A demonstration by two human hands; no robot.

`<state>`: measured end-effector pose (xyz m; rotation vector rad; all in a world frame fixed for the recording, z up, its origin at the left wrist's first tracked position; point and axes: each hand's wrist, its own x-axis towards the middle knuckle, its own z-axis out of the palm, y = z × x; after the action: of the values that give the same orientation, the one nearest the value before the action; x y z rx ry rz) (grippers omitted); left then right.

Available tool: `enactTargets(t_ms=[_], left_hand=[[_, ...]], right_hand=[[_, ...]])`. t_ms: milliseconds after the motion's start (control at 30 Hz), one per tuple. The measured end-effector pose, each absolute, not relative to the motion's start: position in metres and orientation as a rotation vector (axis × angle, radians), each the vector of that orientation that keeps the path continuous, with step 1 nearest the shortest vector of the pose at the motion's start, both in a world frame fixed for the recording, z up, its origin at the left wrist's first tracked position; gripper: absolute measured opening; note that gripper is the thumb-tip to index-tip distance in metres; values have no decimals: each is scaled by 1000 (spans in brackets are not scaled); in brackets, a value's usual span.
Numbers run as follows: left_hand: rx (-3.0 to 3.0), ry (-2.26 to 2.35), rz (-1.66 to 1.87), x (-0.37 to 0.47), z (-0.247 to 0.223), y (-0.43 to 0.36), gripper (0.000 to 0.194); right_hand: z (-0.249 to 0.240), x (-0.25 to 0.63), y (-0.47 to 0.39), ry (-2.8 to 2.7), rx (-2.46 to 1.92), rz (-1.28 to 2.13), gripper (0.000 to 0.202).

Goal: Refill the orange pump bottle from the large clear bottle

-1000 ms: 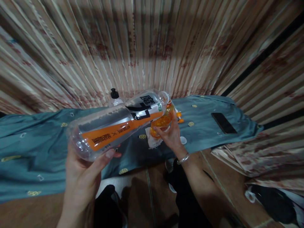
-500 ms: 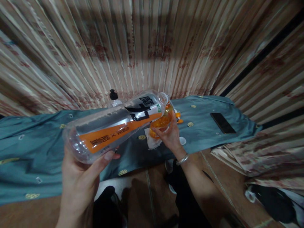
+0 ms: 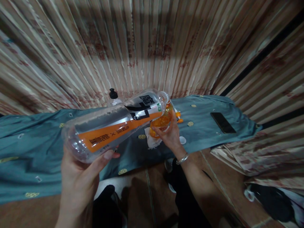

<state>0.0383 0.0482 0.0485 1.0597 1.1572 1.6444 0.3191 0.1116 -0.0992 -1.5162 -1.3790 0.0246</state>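
Observation:
My left hand (image 3: 82, 172) is closed around the base of a large clear plastic drink bottle (image 3: 116, 125) with an orange, black and silver label. The bottle lies tilted in the air, its neck at the right and lower than a level pour would show clearly. Its mouth is at the top of an orange see-through bottle (image 3: 161, 123), which my right hand (image 3: 172, 134) grips. Whether the two rims touch I cannot tell. Beneath the orange bottle lies a white cloth or tissue (image 3: 153, 142). Behind it sits an orange and white pump top (image 3: 178, 117).
A teal cloth (image 3: 201, 136) covers the long narrow surface. On it are a black phone (image 3: 222, 123), a small white cap (image 3: 182, 140) and a bottle with a black pump or flip top (image 3: 113, 94). Pleated curtains (image 3: 147, 44) hang behind. A dark bag-like thing (image 3: 273, 202) lies on the floor.
Almost nothing differs. The large bottle has turned slightly in my left hand, its label shifting a little; both hands stay in place.

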Motion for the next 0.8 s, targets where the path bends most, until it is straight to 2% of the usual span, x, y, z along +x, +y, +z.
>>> enactTargets(t_ms=[167,300,567,800], left_hand=[[1043,1156,1647,40,48,48,62],[1039,1150,1648,38,45,48,70],[1014,1121,1680,36,41,50,73],[1122,1066,1581,25,29,50,64]], right_hand=[[-99,319,111,-1387,-1516,25,128],[-100,319,111,-1382,-1522,15,129],[-100,316,112,-1352,-1524,7,129],[-101,314,113,-1319,-1512,24,132]])
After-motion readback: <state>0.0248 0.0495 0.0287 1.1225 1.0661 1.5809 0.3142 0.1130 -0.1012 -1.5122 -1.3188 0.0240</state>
